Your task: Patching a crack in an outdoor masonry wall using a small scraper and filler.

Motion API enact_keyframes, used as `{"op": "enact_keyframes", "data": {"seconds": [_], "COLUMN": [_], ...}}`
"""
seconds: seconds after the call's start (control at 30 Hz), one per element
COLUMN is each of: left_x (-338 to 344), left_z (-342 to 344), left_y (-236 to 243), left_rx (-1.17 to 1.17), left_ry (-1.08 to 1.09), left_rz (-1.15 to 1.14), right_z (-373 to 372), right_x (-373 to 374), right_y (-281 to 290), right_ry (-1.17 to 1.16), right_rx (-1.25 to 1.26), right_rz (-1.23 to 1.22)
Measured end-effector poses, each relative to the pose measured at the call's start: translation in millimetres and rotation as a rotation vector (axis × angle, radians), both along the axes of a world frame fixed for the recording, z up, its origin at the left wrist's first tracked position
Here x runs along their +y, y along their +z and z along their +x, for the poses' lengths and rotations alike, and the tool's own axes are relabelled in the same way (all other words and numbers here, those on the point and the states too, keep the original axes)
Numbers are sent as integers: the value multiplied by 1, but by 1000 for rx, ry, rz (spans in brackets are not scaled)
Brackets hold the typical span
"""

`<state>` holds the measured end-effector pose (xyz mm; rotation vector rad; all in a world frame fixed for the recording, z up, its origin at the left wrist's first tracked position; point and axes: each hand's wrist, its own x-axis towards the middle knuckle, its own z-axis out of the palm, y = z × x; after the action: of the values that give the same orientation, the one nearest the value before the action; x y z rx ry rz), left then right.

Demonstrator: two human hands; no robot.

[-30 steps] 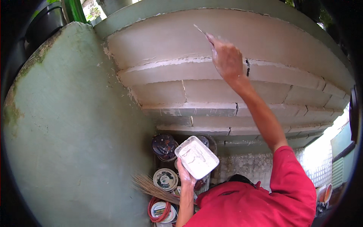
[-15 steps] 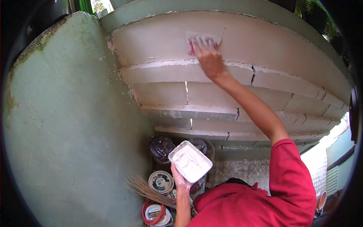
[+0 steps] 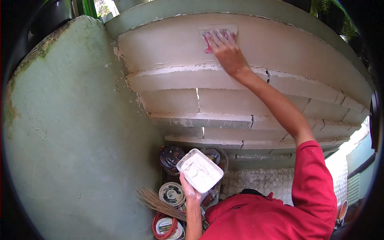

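My right hand (image 3: 226, 48) is stretched up to the pale wall panel (image 3: 160, 42), its fingers spread across a wide putty scraper (image 3: 208, 45) with a reddish grip. The scraper's pale, coated blade lies against the panel near its upper edge. Low in the middle, my left hand (image 3: 189, 188) supports a white rectangular tub (image 3: 200, 170) from below and the side. White putty (image 3: 199, 167) is smeared inside the tub, and some whitish residue marks the left fingers.
Stepped ledges (image 3: 176, 78) with cracks and gaps run beneath the panel. A green wall (image 3: 80, 120) rises on the left. Beside my left forearm are a bundle of thin sticks (image 3: 160, 204), a lidded bucket (image 3: 173, 193), a dark paint-spotted can (image 3: 171, 155) and a coiled red hose (image 3: 155, 228).
My right hand has moved up and slightly right with the scraper, and the putty line by the blade's right end is no longer visible. My left hand and the tub stay nearly in place.
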<state>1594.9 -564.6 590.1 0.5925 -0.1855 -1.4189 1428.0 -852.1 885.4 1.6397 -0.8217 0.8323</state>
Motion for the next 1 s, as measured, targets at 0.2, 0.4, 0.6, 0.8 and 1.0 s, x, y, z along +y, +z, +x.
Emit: {"op": "enact_keyframes", "data": {"seconds": [0.2, 0.4, 0.6, 0.8, 1.0], "left_x": [5, 7, 0, 0, -1], "left_z": [-4, -4, -7, -3, 1], "left_y": [8, 10, 8, 5, 10], "left_rx": [21, 24, 76, 35, 44], "left_ry": [-8, -12, 8, 10, 22], "left_rz": [-15, 3, -31, -38, -65], "right_z": [-4, -4, -6, -12, -20], "right_x": [16, 34, -13, 4, 45], "right_y": [-50, 21, 21, -42, -2], "right_ry": [77, 181, -11, 100, 131], "right_rx": [32, 120, 83, 67, 18], "right_rz": [357, 51, 19, 269, 285]}}
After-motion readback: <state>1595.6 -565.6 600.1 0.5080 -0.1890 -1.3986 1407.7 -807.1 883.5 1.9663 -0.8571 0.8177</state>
